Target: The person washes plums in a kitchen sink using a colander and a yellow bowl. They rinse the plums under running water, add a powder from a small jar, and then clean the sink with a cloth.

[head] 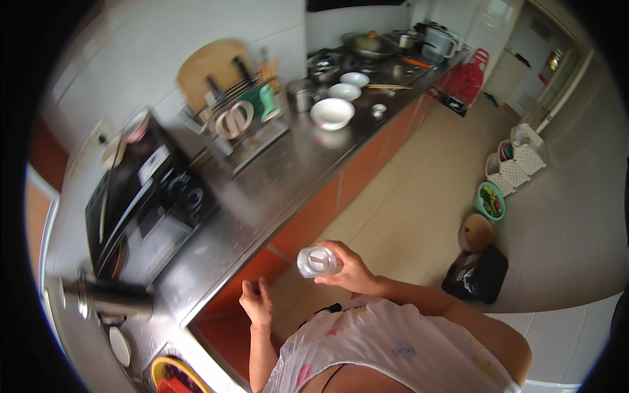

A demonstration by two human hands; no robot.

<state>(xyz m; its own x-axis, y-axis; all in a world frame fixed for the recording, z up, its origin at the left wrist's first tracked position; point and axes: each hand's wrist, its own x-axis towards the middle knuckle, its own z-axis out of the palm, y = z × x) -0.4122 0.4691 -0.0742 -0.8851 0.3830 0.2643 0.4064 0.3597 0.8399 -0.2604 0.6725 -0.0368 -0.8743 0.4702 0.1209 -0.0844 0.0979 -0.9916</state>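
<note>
My right hand point(351, 267) grips a small clear jar point(309, 263), held over the floor in front of the counter's edge. Something pale shows inside the jar, too blurred to name. To its left, my left hand point(257, 303) is raised with curled fingers beside the front edge of the stainless steel counter point(255, 201). Nothing shows in that hand, but its palm is hidden. Farther along the counter stands a white bowl point(332, 114), with two smaller bowls point(344, 92) point(355, 79) behind it.
A black microwave oven point(147, 221) and a steel thermos flask point(118, 297) line the left side. Behind the counter stands a knife rack point(236, 113). A lidded wok point(371, 45) sits at the far end. White plastic baskets point(516, 162) and a green basin point(489, 200) rest by the right wall.
</note>
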